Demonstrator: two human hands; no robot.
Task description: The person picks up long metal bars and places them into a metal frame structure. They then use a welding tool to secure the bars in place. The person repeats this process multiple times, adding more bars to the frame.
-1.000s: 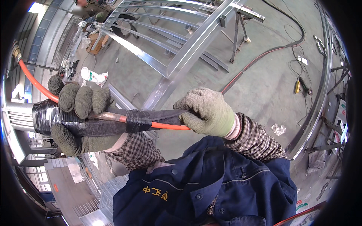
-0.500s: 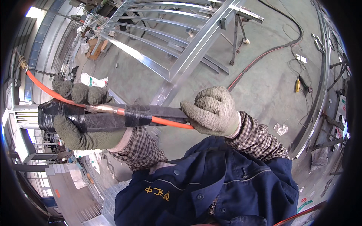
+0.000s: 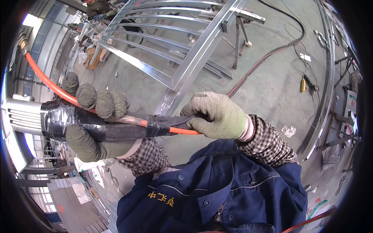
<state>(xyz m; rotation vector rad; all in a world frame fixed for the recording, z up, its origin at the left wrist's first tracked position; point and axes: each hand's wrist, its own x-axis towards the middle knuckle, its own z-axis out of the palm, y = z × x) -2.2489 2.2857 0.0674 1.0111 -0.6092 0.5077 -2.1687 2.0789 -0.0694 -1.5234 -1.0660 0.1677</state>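
Note:
My left hand (image 3: 97, 101), in a grey-green work glove, wraps round the thick handle (image 3: 62, 120) of a tool bound in shiny black tape. A silver slotted end (image 3: 25, 116) sticks out on the left of it. An orange hose (image 3: 44, 79) runs along the handle under my left fingers, with a worn bare-looking stretch and a band of black tape (image 3: 157, 129) further right. My right hand (image 3: 217, 115), gloved too, is closed with thumb and forefinger on a dark strip (image 3: 179, 120) beside the hose. The hose's right end passes at my right thumb.
A silver metal frame with several bars (image 3: 171, 50) stands ahead on trestle legs (image 3: 237, 42). A dark cable (image 3: 272, 50) snakes over the floor at right, near a yellow-and-black tool (image 3: 304, 84). Long metal rails (image 3: 330, 77) line the right side. Another person (image 3: 97, 9) is at the far left.
The handle and my left hand have shifted slightly right and down. My right hand has turned, showing its thumb and forefinger on the dark strip. The other person has come into view.

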